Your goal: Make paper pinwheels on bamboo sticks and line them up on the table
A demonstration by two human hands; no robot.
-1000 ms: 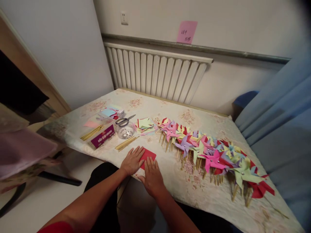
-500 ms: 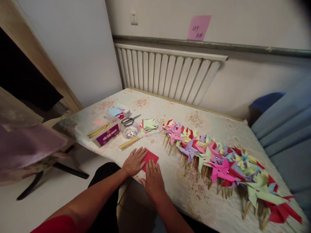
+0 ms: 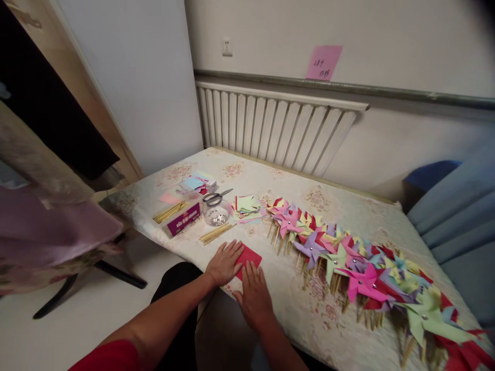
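Observation:
A red square of paper (image 3: 249, 256) lies on the flowered tablecloth close to the table's front edge. My left hand (image 3: 225, 263) rests flat on its left side, fingers stretched out. Over its lower right part lies my right hand (image 3: 254, 294), also flat with extended fingers. The hands cover part of the paper. Just beyond them is a small bundle of thin sticks (image 3: 217, 234). Farther back, scissors (image 3: 216, 197) rest across a clear bowl (image 3: 216, 215) of small shiny pieces. Beside the bowl sits a stack of coloured paper squares (image 3: 247, 205).
Finished paper pinwheels (image 3: 359, 282) on sticks fill the table's right side in a long row. At the left stands a purple-labelled box (image 3: 183, 219) holding sticks, with more coloured paper (image 3: 196, 183) behind it. A white radiator (image 3: 266, 121) runs along the wall.
The whole view has shifted, so the scene sits slightly lower and farther right. Both hands stay flat on the red paper, in nearly the same pose.

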